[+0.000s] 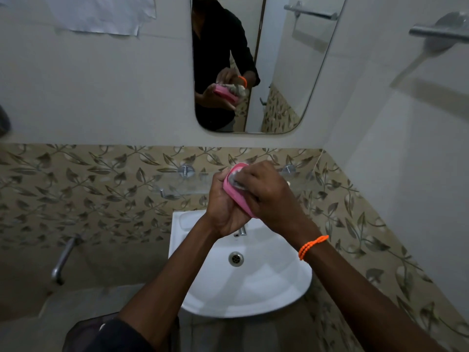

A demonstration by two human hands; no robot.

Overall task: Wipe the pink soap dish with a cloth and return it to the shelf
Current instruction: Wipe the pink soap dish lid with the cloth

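My left hand (223,207) grips the pink soap dish (237,196) from below and the left, holding it tilted above the basin. My right hand (269,196) presses a small greyish cloth (237,181) into the hollow of the dish; most of the cloth is hidden under my fingers. Just behind my hands, a clear glass shelf (177,184) runs along the leaf-patterned tiles on two metal pegs. The mirror (279,72) shows the same hold on dish and cloth.
A white washbasin (253,283) with a drain and a small tap (242,231) lies below my hands. A metal wall tap (63,257) sticks out at lower left. A towel bar (439,31) is on the right wall. An orange bead band circles my right wrist.
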